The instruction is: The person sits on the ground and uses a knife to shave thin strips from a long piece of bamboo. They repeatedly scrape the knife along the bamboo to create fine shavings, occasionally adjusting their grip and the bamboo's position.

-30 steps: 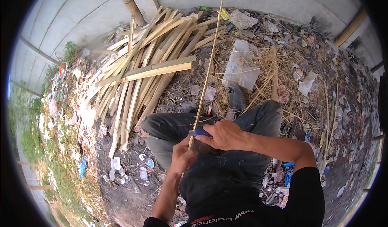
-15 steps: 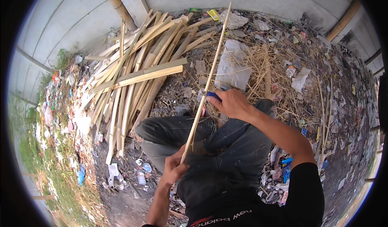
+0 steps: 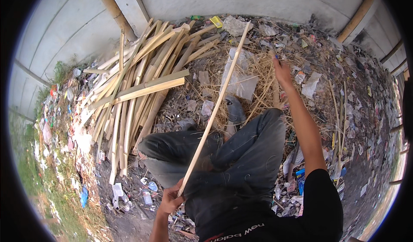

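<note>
A long pale bamboo strip slants up and away across my lap. Its near end is in my left hand, with the fingers closed round it. My right hand is stretched out to the far right, away from the strip, and closed on a knife. A little of its blue handle shows above the fist; the blade is hard to make out against the straw. Beyond my crossed legs a foot in grey footwear shows under the strip.
A pile of split bamboo lies at the far left. Straw-like shavings and a whitish sheet cover ground ahead. A pale panel wall with bamboo posts closes the far side. Litter lies all around.
My right hand has swung with the knife from the strip out to the far right. My left hand has drawn the strip's near end slightly nearer and to the left.
</note>
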A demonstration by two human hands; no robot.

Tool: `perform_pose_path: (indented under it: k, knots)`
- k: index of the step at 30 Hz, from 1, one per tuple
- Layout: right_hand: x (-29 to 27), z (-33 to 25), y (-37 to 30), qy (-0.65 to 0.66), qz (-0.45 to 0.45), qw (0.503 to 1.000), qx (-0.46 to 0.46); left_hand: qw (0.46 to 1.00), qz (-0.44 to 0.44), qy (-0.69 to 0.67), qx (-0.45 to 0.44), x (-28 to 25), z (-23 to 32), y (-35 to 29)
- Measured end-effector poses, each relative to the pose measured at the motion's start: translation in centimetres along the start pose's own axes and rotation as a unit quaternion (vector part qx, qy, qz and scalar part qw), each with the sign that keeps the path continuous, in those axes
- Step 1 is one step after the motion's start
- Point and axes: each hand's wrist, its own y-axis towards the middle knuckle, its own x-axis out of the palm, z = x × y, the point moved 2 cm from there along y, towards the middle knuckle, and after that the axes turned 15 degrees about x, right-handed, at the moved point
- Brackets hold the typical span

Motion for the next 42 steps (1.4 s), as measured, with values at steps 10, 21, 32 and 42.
perform_pose_path:
  k: [10,21,32,42]
  knots:
    - [3.8,-8.4,-12.3,0.076,-0.178,0.970,-0.146,0.995,0.041,0.026,0.091,3.4,2.4,5.2]
    - [4.4,-13.3,-25.0,-0.083,-0.288,0.906,-0.299,0.982,0.072,0.074,0.157,5.4,4.1,7.7]
    - [6.1,-12.8,-30.9,-0.126,-0.304,0.875,-0.354,0.977,0.102,0.052,0.178,7.6,5.4,9.7]
    - [6.5,-11.9,-32.3,-0.140,-0.312,0.866,-0.365,0.984,0.093,0.044,0.146,7.6,5.7,10.1]
